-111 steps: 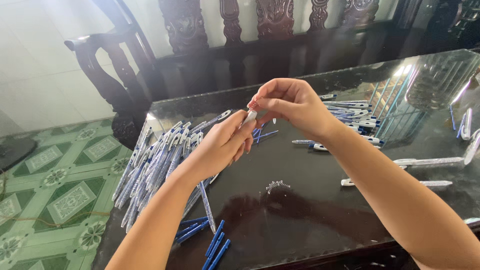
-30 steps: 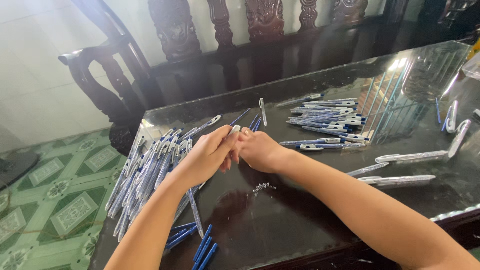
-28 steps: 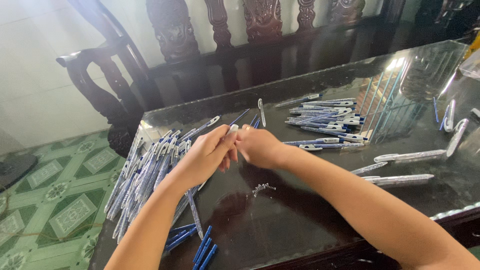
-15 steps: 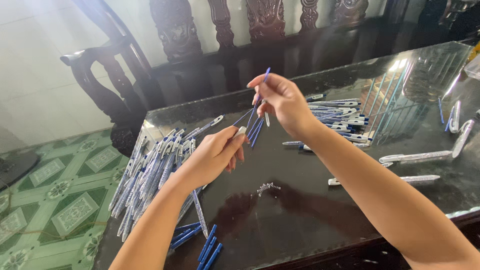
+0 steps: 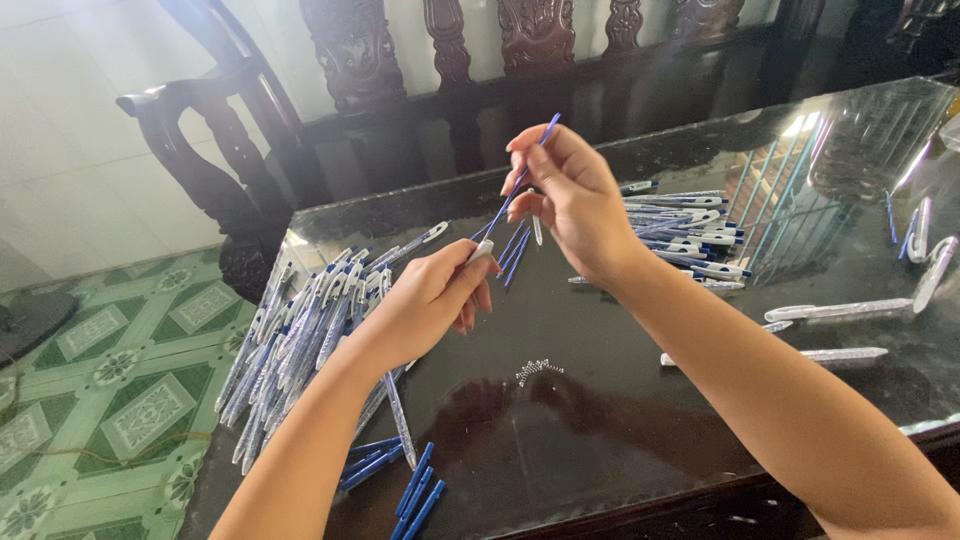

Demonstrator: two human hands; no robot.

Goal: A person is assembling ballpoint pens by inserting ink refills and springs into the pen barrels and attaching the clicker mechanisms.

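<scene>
Above table, refill (image 5: 520,180) now higher

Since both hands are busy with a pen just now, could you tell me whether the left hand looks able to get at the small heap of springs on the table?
Probably yes. The springs lie on bare tabletop just below the left hand, nothing between, though its fingers grip a pen barrel.

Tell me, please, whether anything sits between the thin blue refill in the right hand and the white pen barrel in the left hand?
Nothing visible does. The right hand holds the thin blue refill, whose lower end already meets the white pen barrel held by the left hand.
</scene>
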